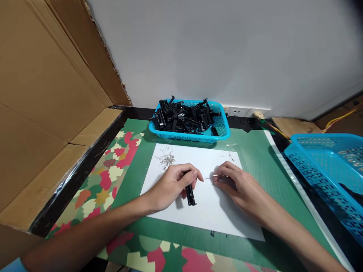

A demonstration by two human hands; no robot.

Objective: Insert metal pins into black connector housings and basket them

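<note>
My left hand (177, 184) is closed round a black slotted part (190, 195), whose lower end sticks out below my fingers over the white paper (198, 215). To the right, my right hand (236, 183) pinches a thin metal rod (216, 175) that points left toward my left hand; rod and black part are apart. On the paper's upper left lies a pile of small wire pieces (167, 159), just beyond my left hand. A few tiny dark bits (231, 156) sit at the upper right of the sheet.
Behind the paper, a blue basket (187, 136) holds a heap of black parts (181, 116). Another blue basket (314, 151) stands at the right edge with a dark piece inside. Cardboard (42, 94) walls the left side. Small black fragments (212, 234) lie at the paper's near edge.
</note>
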